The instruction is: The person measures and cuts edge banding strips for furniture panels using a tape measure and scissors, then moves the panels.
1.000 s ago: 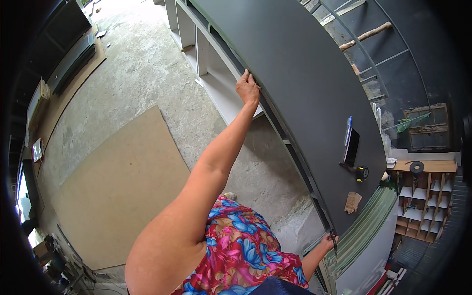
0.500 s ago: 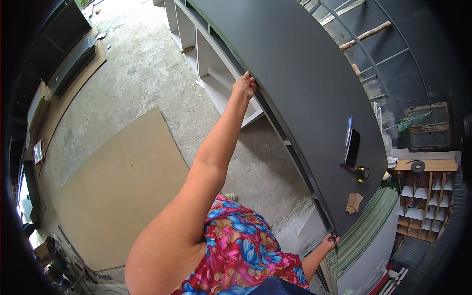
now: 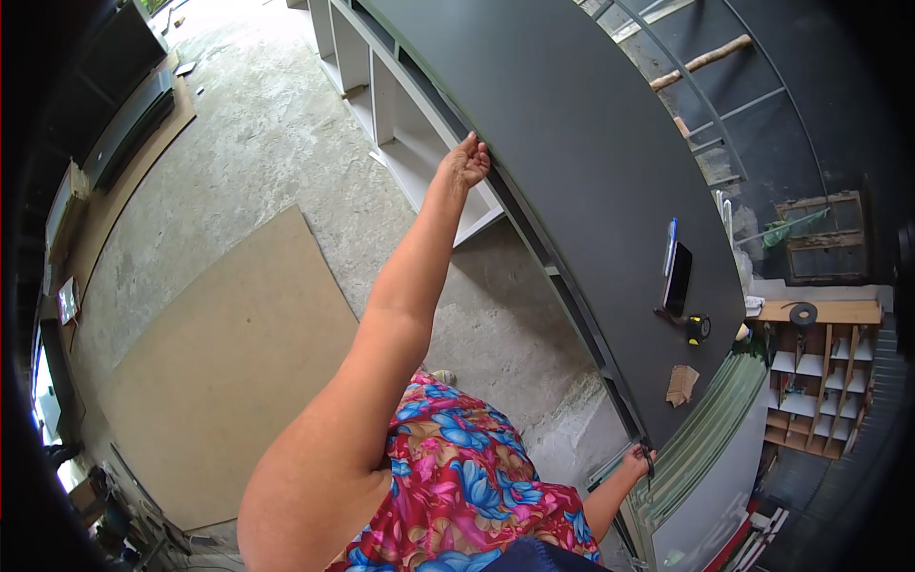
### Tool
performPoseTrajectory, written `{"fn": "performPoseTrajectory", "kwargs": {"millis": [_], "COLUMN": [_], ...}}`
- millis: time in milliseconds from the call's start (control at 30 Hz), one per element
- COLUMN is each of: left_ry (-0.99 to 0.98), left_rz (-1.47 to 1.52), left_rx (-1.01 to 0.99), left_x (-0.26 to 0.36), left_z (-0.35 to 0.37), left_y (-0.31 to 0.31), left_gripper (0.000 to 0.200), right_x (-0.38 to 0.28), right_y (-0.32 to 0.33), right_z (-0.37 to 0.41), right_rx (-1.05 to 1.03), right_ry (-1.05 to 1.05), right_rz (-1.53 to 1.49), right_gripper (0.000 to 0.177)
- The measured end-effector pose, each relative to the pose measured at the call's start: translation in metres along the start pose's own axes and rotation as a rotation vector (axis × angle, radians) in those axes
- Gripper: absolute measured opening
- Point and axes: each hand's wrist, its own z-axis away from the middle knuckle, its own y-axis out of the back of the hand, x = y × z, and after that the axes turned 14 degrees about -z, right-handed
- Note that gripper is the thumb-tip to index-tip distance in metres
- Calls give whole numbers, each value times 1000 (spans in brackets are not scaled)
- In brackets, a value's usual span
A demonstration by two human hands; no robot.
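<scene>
Two bare hands show from my remote seat, both at the long edge of one smooth dark-grey panel (image 3: pixel 562 162) slanting across the view: the left hand (image 3: pixel 465 161) has its fingers curled at that edge, though I cannot tell whether they grip anything, while the right hand (image 3: pixel 636 463) is closed around one slim dark tool (image 3: pixel 649 460) near the panel's lower corner. On the panel I count one glossy flat phone (image 3: pixel 680 278), one blue pen (image 3: pixel 672 231), one rounded yellow-and-black tape measure (image 3: pixel 699 329) and one ribbed tan scrap (image 3: pixel 681 385); one thin brown board (image 3: pixel 238 372) lies on rough concrete (image 3: pixel 229 153) near white, box-shaped shelving (image 3: pixel 410 153).
</scene>
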Motion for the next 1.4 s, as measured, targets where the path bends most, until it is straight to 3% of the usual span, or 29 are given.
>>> {"fn": "performPoseTrajectory", "kwargs": {"millis": [267, 667, 967, 1033, 1100, 1167, 1233, 1300, 1400], "left_ry": [-34, -14, -12, -24, -35, -20, -7, -17, -27], "left_rz": [-49, -43, -48, -49, -63, -62, -52, -59, -53], "left_rx": [-31, -27, -43, -45, -46, -55, -67, -57, -36], "left_x": [0, 1, 1, 2, 1, 1, 2, 1, 0], "left_z": [1, -2, 1, 2, 5, 4, 4, 3, 9], "left_y": [1, 5, 6, 4, 4, 4, 6, 6, 4], "left_gripper": [16, 18, 19, 19, 19, 20, 20, 20, 19], "right_x": [3, -5, -6, -9, -18, -8, 17, 48, 119], "right_y": [-8, 2, -41, -60, -83, -126, -164, -199, -230], "right_z": [28, 7, 99, 138, 165, 180, 206, 202, 249], "right_rx": [100, 70, 70, -179, -487, -722, -876, -1081, -1352], "right_ry": [6, -49, 542, 861, 1231, 1106, 1019, 797, 1017], "right_rz": [76, 196, 74, 275, 713, 578, 688, 810, 1259], "right_gripper": [22, 22, 20, 19, 18, 18, 24, 30, 28]}}
